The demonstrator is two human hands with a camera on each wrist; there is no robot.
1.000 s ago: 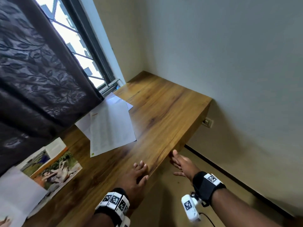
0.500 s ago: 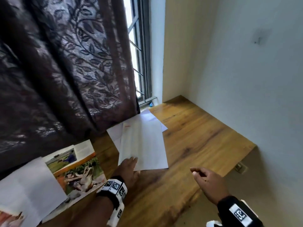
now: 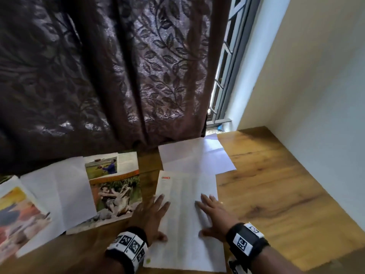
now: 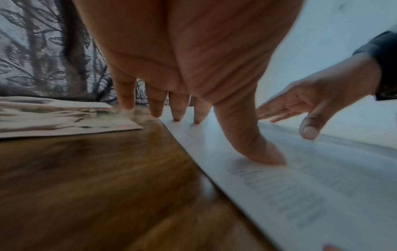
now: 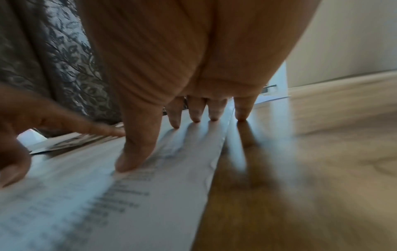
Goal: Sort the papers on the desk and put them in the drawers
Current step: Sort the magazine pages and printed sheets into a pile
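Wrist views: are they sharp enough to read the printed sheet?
No. Left wrist: printed sheet smeared by blur. Right wrist: text lines blurred too, fingertips casting long shadows. Head: sharper, only the sheet's red heading stands out.

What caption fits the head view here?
Both hands, left hand and right hand, press flat on a printed sheet on the wooden desk.
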